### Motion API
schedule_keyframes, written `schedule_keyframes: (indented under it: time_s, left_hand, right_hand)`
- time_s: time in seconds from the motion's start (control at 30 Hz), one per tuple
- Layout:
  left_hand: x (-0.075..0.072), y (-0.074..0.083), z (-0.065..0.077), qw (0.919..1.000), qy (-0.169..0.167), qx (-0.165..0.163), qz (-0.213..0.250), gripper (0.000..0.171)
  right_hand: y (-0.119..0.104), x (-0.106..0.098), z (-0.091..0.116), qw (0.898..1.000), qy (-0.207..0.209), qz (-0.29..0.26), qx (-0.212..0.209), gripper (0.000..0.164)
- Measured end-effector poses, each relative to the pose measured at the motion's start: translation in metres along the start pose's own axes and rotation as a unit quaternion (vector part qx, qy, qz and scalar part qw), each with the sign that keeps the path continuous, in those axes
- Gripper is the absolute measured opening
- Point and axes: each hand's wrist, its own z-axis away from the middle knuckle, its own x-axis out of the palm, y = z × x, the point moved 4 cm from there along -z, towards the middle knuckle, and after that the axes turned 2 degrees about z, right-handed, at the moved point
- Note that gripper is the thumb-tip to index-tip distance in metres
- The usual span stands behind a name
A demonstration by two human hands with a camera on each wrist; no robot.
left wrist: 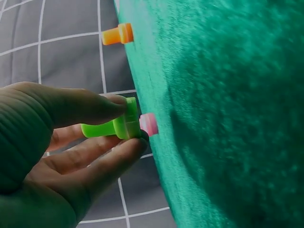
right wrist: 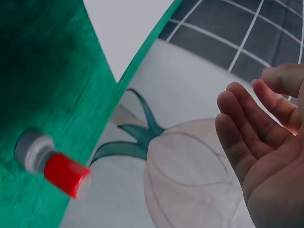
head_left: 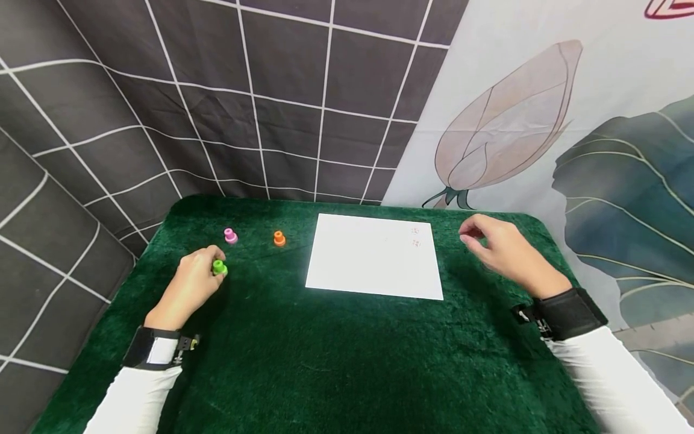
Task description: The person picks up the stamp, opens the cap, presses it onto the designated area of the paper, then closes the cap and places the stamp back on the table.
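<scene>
My left hand (head_left: 190,278) pinches a small green stamp (head_left: 219,267) between thumb and fingers. In the left wrist view the grip on the green stamp (left wrist: 126,118) is at its wide base, and its narrow handle points back toward the palm. A pink stamp (head_left: 230,235) stands just beyond that hand, with an orange stamp (head_left: 279,239) to its right. Over the right side of the table, my right hand (head_left: 501,250) holds nothing, its fingers loosely bent. Near it in the right wrist view is a red-and-grey stamp (right wrist: 61,171), which I cannot make out in the head view.
A white sheet of paper (head_left: 374,259) lies mid-table, with small red marks near its upper right corner. Dark green plush cloth (head_left: 336,361) covers the table. Behind hang a grey grid-patterned curtain (head_left: 282,72) and a white cloth with a flower print (head_left: 504,120).
</scene>
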Motion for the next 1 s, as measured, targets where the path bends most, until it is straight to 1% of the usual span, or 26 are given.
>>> schedule_keyframes:
  time_s: [0.2, 0.37, 0.67, 0.77, 0.87, 1.0]
  left_hand:
    - [0.006, -0.009, 0.003, 0.9998, -0.016, -0.013, -0.003, 0.019]
    - [0.01, -0.012, 0.005, 0.9993, -0.031, -0.02, -0.002, 0.02]
    - [0.013, -0.013, 0.006, 0.9993, -0.037, -0.011, -0.005, 0.024]
    - [0.012, -0.012, 0.007, 0.999, -0.042, -0.004, -0.01, 0.028]
    - [0.009, -0.008, 0.007, 0.9991, -0.039, 0.003, -0.017, 0.033]
    - [-0.001, 0.006, 0.005, 0.9991, -0.02, 0.016, -0.032, 0.039]
  right_hand:
    - [0.017, -0.007, 0.002, 0.999, -0.022, 0.016, 0.024, 0.011]
    - [0.03, -0.01, 0.003, 0.998, -0.039, 0.043, 0.038, 0.011]
    - [0.048, -0.016, 0.007, 0.996, -0.049, 0.055, 0.057, 0.014]
    - [0.054, -0.016, 0.008, 0.995, -0.062, 0.061, 0.054, 0.017]
    - [0.06, -0.016, 0.009, 0.993, -0.073, 0.078, 0.047, 0.022]
    - [0.069, -0.015, 0.01, 0.989, -0.102, 0.097, 0.049, 0.03]
